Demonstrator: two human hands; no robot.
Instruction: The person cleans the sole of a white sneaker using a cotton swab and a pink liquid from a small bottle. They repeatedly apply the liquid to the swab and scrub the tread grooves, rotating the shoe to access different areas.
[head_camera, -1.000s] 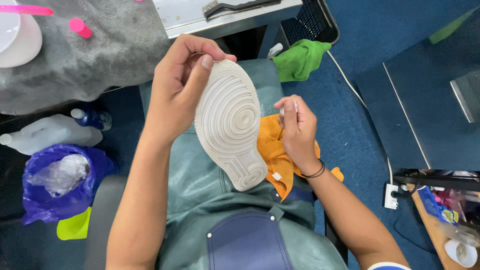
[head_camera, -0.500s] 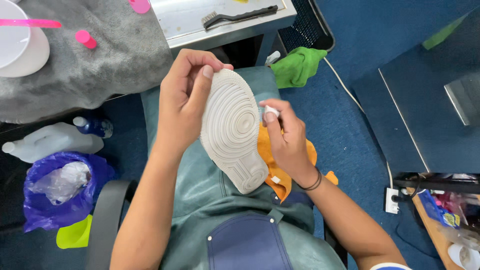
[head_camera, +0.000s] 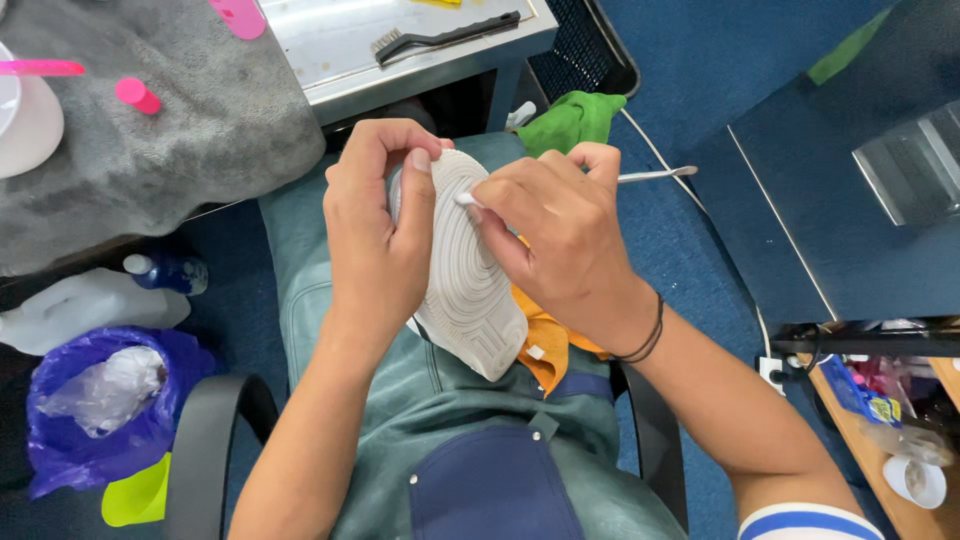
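At the far left I see a purple bag (head_camera: 95, 420) and a clear plastic jug (head_camera: 80, 310) on the floor, with a grey cloth (head_camera: 200, 130) draped over the table above them. My left hand (head_camera: 375, 235) is wrapped around a white shoe (head_camera: 470, 290), sole up, held over my lap. My right hand (head_camera: 560, 235) pinches a thin silver-handled pick (head_camera: 655, 176) with its white tip (head_camera: 463, 199) touching the sole near the toe. An orange cloth (head_camera: 545, 345) lies beneath the shoe. The grooves look fairly pale already; I judge the cleaning is partway along, with the heel end not yet reached. A green cloth (head_camera: 570, 120) sits beyond.
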